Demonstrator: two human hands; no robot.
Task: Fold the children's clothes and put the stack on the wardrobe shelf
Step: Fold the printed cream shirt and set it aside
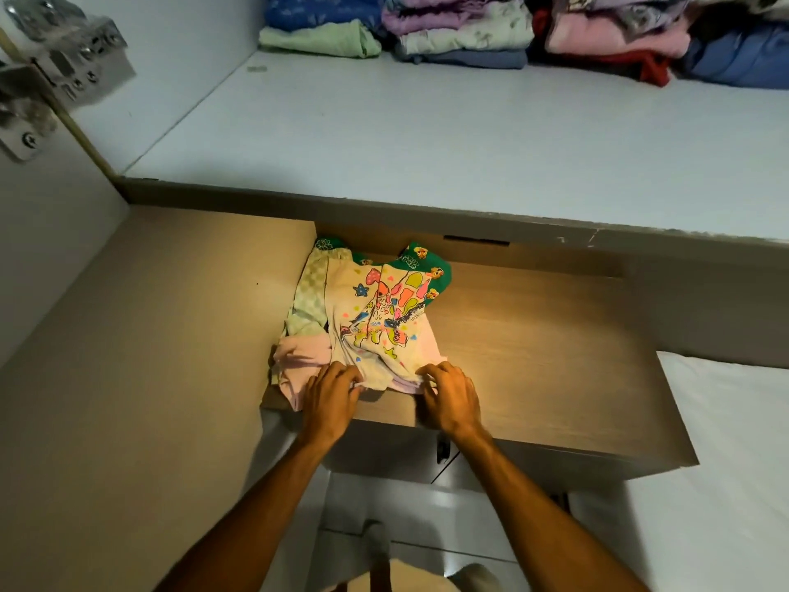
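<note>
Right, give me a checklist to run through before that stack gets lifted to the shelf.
1. Both hands on the stack: ok. Left hand and right hand rest on its near edge.
2. Grip secured underneath: cannot tell; the fingertips curl into the fabric.
3. Stack tidy: not ok. The pink piece and green garment stick out.
4. Stack fully supported: ok, it lies on the wooden surface.
5. Free room on the white shelf: ok, bare in front of the folded piles.
</note>
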